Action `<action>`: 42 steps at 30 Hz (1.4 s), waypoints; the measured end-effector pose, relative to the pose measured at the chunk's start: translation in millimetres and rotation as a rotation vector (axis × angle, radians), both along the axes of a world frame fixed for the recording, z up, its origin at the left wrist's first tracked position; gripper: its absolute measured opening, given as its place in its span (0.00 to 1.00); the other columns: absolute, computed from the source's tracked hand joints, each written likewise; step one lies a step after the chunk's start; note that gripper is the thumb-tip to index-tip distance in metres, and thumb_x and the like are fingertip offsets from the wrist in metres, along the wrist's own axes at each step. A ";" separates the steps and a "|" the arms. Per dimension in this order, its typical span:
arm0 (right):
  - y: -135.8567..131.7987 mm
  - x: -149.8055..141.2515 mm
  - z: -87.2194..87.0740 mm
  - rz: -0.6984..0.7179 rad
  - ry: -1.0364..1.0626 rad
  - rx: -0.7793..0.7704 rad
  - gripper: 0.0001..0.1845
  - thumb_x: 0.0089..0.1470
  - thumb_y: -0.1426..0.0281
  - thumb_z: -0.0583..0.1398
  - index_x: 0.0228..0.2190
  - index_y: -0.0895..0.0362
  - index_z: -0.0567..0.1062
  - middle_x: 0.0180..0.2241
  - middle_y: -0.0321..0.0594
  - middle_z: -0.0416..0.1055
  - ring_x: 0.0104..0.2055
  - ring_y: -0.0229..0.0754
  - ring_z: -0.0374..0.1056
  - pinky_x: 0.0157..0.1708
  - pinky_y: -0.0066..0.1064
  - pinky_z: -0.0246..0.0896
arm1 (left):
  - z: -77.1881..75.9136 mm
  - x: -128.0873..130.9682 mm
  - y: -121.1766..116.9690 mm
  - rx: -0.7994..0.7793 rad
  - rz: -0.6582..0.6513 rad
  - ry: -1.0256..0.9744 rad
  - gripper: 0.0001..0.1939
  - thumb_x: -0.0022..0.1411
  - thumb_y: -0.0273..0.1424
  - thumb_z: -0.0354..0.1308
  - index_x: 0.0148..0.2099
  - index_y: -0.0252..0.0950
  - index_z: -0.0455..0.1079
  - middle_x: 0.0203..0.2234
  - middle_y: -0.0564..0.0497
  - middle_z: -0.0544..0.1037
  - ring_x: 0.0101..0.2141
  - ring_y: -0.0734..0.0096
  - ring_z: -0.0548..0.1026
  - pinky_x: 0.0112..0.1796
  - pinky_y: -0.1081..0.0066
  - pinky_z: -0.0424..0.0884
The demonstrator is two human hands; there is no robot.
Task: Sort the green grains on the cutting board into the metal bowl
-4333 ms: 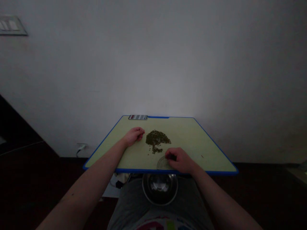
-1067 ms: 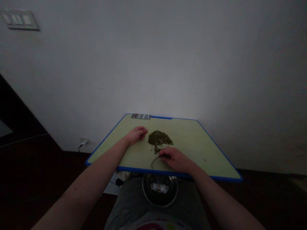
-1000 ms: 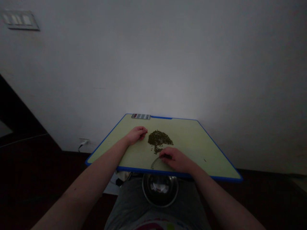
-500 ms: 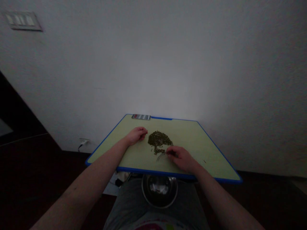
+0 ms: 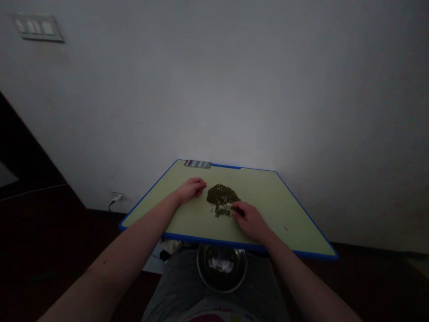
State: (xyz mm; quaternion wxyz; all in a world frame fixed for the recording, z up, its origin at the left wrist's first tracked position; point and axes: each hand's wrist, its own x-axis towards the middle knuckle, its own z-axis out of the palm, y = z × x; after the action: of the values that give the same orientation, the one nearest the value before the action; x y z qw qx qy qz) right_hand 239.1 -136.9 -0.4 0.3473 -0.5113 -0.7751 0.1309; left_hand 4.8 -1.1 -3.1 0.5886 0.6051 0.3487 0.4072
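Observation:
A loose pile of small green beans (image 5: 221, 195), like mung beans, lies on a pale yellow-green folding tabletop (image 5: 264, 192) with a blue rim. My left hand (image 5: 192, 188) rests on the board just left of the pile, fingers curled and tips pinched together; whatever they hold, if anything, is too small to name. At the pile's near right edge, my right hand (image 5: 248, 218) is closed around a thin pale fork-like utensil (image 5: 228, 207). Its tip lies among a small cluster of beans drawn off the main pile, and its shape is hard to make out.
A shiny metal bowl (image 5: 221, 267) sits on my lap under the board's front edge. A phone (image 5: 197, 164) lies at the back left corner. One small dark sliver (image 5: 286, 228) is on the right side. Behind stands a wall (image 5: 234, 89) with a plugged socket (image 5: 117, 197).
My right hand has moved slightly up and left, bringing the utensil from the bare board in front to the beans. My left hand stays put.

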 end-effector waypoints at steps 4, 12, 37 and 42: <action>3.3 -2.9 4.9 0.034 -0.019 -0.027 0.11 0.49 0.75 0.55 0.36 0.57 0.71 0.33 0.40 0.71 0.34 0.39 0.65 0.36 0.31 0.59 | 0.9 0.4 -1.0 0.004 0.009 0.014 0.09 0.49 0.33 0.57 0.26 0.32 0.63 0.12 0.57 0.62 0.14 0.82 0.59 0.16 0.77 0.52; 6.2 -6.2 5.7 0.060 0.004 -0.053 0.11 0.48 0.76 0.55 0.35 0.56 0.71 0.31 0.38 0.71 0.32 0.39 0.65 0.34 0.30 0.59 | -3.2 -1.2 2.9 -0.004 0.007 -0.003 0.09 0.49 0.33 0.57 0.27 0.33 0.63 0.13 0.57 0.63 0.14 0.82 0.60 0.16 0.77 0.53; -15.9 -1.1 8.5 0.250 0.043 -0.135 0.10 0.43 0.78 0.55 0.31 0.58 0.71 0.29 0.37 0.70 0.30 0.37 0.65 0.31 0.26 0.59 | -3.8 -0.6 2.8 -0.013 0.008 -0.007 0.10 0.48 0.34 0.58 0.27 0.33 0.63 0.14 0.57 0.63 0.14 0.83 0.60 0.16 0.78 0.53; -15.2 0.1 5.5 0.249 0.053 -0.142 0.10 0.41 0.79 0.54 0.29 0.58 0.71 0.23 0.34 0.67 0.26 0.34 0.62 0.27 0.24 0.56 | -3.9 -0.7 2.2 0.001 0.005 -0.001 0.09 0.48 0.34 0.58 0.26 0.33 0.63 0.14 0.57 0.63 0.14 0.83 0.60 0.16 0.77 0.53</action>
State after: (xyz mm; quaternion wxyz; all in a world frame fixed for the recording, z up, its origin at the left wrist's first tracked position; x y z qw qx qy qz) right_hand 239.3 -152.1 5.1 0.3116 -0.4309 -0.8119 0.2409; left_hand 4.2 1.0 -6.9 0.5875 0.6041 0.3499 0.4093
